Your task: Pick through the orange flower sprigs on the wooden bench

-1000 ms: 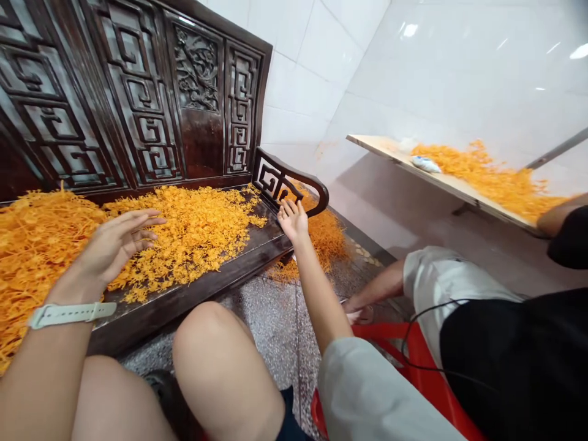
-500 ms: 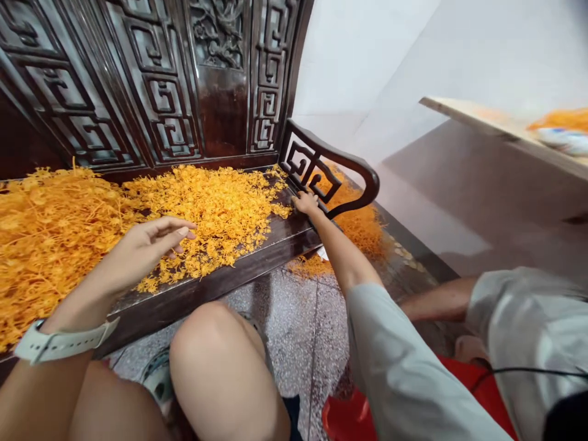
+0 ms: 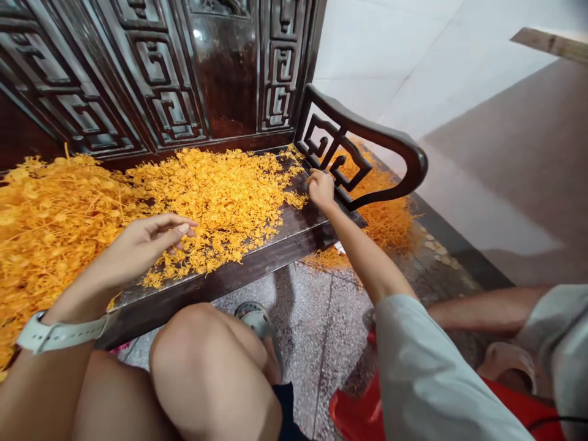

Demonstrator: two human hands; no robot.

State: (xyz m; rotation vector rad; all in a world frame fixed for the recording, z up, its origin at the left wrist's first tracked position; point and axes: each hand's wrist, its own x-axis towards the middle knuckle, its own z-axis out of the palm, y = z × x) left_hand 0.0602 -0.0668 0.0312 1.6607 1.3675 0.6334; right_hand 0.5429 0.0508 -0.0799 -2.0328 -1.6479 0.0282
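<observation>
Orange-yellow plastic flower pieces point(image 3: 229, 196) lie spread over the dark wooden bench seat point(image 3: 298, 226). A thicker heap of stringy orange flower pieces point(image 3: 55, 208) rises at the left. My left hand point(image 3: 149, 242) hovers over the front of the spread, thumb close to its fingertips in a loose pinch; what it holds, if anything, I cannot make out. At the bench's right end, beside the armrest point(image 3: 413, 159), my right hand point(image 3: 321, 188) is closed with curled fingers near the seat, apart from the main spread. Whatever is in it is hidden.
More orange pieces point(image 3: 390, 223) are piled on the floor beyond the armrest. A co-worker's arm point(image 3: 487, 311) comes in at the right. Below my right sleeve is a red plastic object point(image 3: 358, 410). My knees are close to the bench front.
The view has turned and shifted, moving the bench end rightward. My right hand has gone from spread fingers on the seat to curled ones. The left hand keeps its loose pinch.
</observation>
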